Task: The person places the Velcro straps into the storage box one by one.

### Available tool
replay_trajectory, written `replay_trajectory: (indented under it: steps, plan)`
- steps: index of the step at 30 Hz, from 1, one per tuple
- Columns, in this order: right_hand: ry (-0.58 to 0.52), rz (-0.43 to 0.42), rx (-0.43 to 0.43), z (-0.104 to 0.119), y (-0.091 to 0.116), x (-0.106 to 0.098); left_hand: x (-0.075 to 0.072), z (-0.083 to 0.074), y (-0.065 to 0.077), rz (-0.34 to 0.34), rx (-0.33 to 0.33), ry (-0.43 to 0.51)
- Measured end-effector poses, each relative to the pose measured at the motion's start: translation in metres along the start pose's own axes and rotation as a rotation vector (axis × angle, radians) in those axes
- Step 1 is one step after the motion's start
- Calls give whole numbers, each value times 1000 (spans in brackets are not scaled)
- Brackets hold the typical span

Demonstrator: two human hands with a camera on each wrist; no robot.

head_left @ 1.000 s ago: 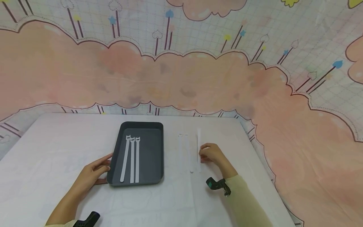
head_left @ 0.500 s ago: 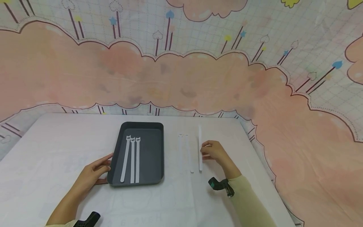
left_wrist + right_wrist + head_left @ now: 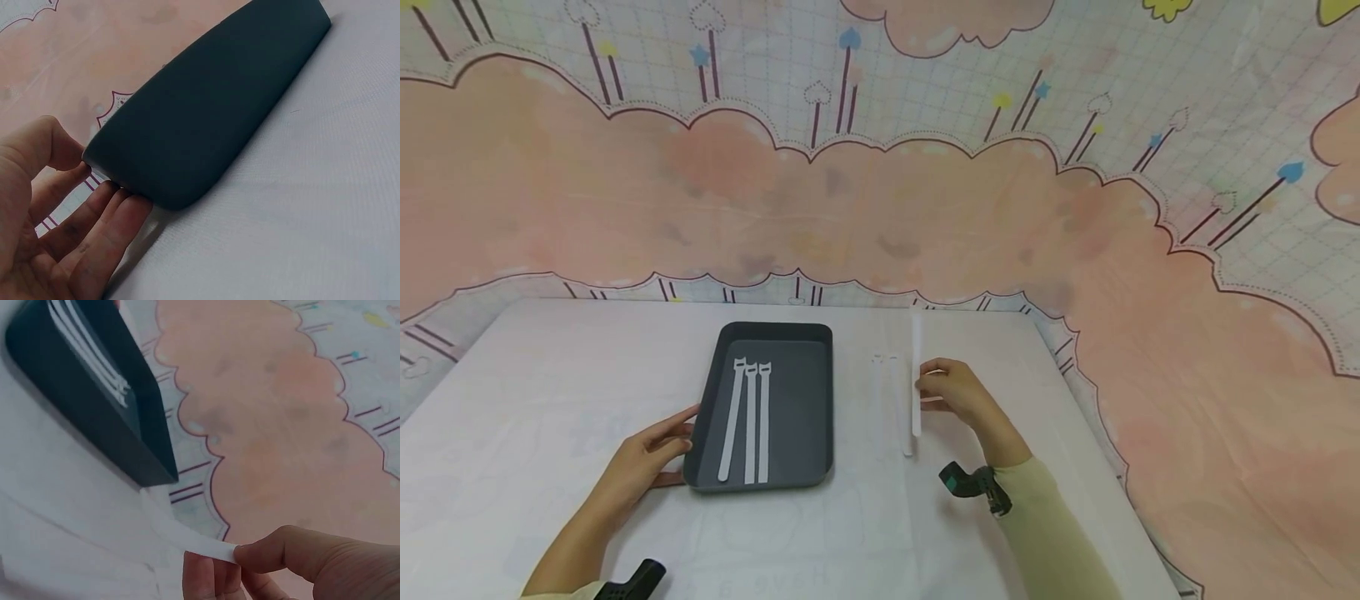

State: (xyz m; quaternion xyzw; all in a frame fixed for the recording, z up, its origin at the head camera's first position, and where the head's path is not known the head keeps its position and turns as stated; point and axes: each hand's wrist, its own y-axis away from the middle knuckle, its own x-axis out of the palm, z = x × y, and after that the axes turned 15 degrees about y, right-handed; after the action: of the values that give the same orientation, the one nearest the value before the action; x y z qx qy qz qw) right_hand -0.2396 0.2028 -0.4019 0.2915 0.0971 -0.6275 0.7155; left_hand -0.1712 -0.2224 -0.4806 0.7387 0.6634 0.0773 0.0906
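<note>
My left hand [image 3: 632,467] touches the outside of the dark grey tray [image 3: 797,417] at its left wall. In the left wrist view, the fingertips [image 3: 134,209] lie against that tray's outer side near a corner. Inside the tray, several white hook-and-loop cable ties [image 3: 750,425] with notched heads lie lengthwise. To the right of the tray, my right hand [image 3: 955,392] pinches another white cable tie [image 3: 916,375] between thumb and fingers, raised above the table. The right wrist view shows this cable tie [image 3: 200,544] bending away from the fingertips.
Two more white cable ties [image 3: 901,417] lie on the white-covered table [image 3: 820,542] between the tray and my right hand, hard to make out against the cloth. A patterned peach backdrop [image 3: 880,217] hangs behind the table's far edge.
The right hand has lifted its cable tie off the table, then shifted away from me and slightly left with it. The left hand and the tray have not moved.
</note>
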Motion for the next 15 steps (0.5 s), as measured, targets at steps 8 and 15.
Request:
replay_trajectory:
  steps: [8, 15]
  plan:
    - [-85, 77, -40, 18, -3, 19, 1, 3, -1, 4, 16, 11]
    - [-115, 120, -74, 34, -5, 38, 1, 3, -1, 2, 37, 11]
